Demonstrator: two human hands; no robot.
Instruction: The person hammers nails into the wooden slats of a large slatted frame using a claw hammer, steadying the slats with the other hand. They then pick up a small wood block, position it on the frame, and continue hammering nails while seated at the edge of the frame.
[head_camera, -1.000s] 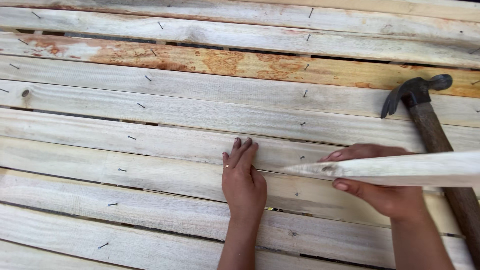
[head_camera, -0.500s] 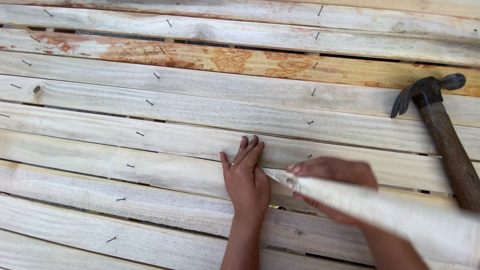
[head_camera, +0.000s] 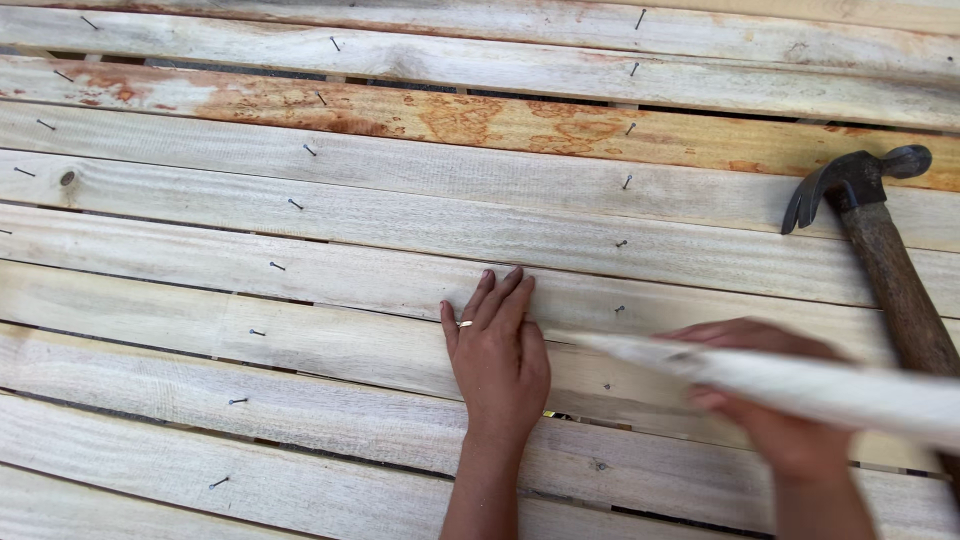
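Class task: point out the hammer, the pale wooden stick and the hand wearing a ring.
hammer (head_camera: 856, 184): head view, on its dark metal head.
pale wooden stick (head_camera: 830, 387): head view, mid-length, blurred.
left hand (head_camera: 500, 355): head view, on its back, flat on the planks.

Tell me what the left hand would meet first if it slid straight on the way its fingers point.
The left hand lies flat, fingers pointing up the picture. Ahead lie only more pale planks, then the rust-stained plank. The nearest nails seem to sit off to its right.
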